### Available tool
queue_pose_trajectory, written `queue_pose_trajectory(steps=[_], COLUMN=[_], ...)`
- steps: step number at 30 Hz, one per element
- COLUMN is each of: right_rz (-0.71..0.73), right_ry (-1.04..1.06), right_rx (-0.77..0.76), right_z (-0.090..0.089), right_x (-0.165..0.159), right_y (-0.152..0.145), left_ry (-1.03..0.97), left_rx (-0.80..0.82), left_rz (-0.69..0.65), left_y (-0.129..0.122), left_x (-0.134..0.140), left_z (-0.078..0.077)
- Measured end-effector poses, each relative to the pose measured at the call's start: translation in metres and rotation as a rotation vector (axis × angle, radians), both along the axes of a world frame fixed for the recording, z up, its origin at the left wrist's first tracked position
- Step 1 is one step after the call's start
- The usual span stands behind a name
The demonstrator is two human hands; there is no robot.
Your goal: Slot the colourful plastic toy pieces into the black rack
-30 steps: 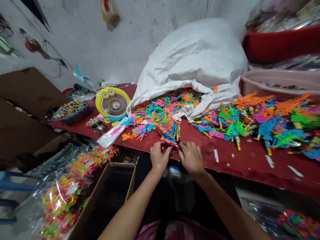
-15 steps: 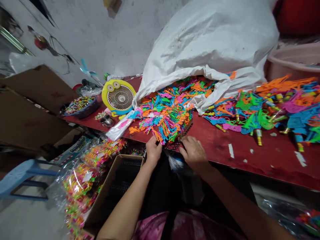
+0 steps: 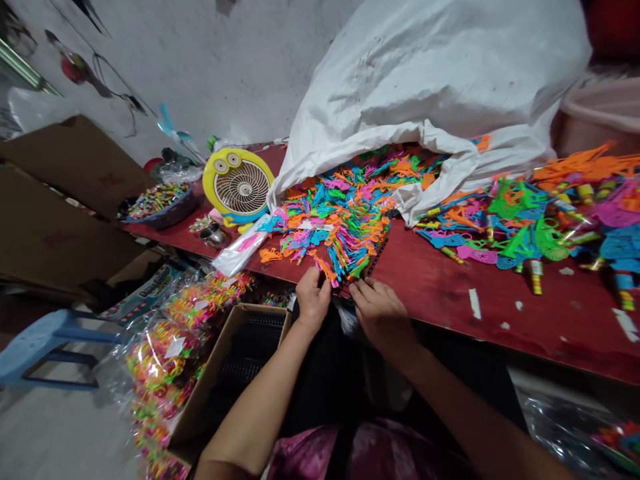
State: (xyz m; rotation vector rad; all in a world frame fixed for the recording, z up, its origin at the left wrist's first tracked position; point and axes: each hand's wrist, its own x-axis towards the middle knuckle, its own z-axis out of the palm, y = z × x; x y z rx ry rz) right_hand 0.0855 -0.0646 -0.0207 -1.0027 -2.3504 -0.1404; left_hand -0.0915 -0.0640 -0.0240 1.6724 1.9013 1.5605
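Note:
My left hand (image 3: pixel 314 298) is at the front edge of the red table, thumb and finger pinched on a small orange plastic piece (image 3: pixel 326 269). Just to its right, my right hand (image 3: pixel 383 313) has its fingers bent and pressed together at the near end of a black openwork plastic strip (image 3: pixel 379 259). Small plastic pieces (image 3: pixel 345 250) in orange, blue, green and pink lie in neat rows along that strip. Behind them, a loose heap of similar pieces (image 3: pixel 340 190) spills from the mouth of a big white sack (image 3: pixel 430 80).
A yellow fan (image 3: pixel 243 189), a metal cup (image 3: pixel 214 235) and a basin of small parts (image 3: pixel 163 212) stand left. Below are a carton of black strips (image 3: pixel 240 360) and bagged pieces (image 3: pixel 160 353). Colourful whistle-like toys (image 3: pixel 525 227) cover the table's right (image 3: pixel 440 293).
My right hand has come left and closer to my left hand, its fingers now drawn in at the strip's near end. The left hand stays by the orange piece. The view has shifted slightly.

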Motion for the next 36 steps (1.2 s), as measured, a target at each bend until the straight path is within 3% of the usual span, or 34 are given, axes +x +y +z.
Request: queue_pose_trajectory(steps=[4, 9, 14, 20, 27, 29, 33, 36], right_rz=[0.015, 0.000, -0.010, -0.008, -0.006, -0.012, -0.016, -0.023], right_ry=[-0.011, -0.039, -0.063, -0.094, -0.054, -0.054, -0.041, -0.051], right_rx=[-0.008, -0.038, -0.019, -0.025, 0.018, 0.012, -0.007, -0.010], right_z=[0.009, 0.014, 0.012, 0.014, 0.012, 0.011, 0.009, 0.008], right_x=[0.001, -0.002, -0.006, -0.007, -0.005, -0.005, -0.005, -0.005], right_y=[0.002, 0.002, 0.003, 0.006, 0.005, 0.005, 0.003, 0.002], left_ry=[-0.042, 0.136, -0.149, -0.139, -0.210, -0.138, 0.068, 0.001], left_rx=[0.024, 0.044, 0.069, 0.241, -0.137, -0.147, 0.004, 0.015], left_rz=[0.052, 0.058, 0.073, 0.176, 0.248, 0.238, 0.207, -0.043], left_y=[0.001, 0.000, 0.004, 0.017, 0.056, 0.055, 0.030, 0.010], left_x=[0.003, 0.004, 0.008, -0.008, -0.049, -0.054, -0.040, -0.018], left_z=[0.000, 0.005, 0.005, 0.024, 0.029, 0.031, 0.028, 0.016])
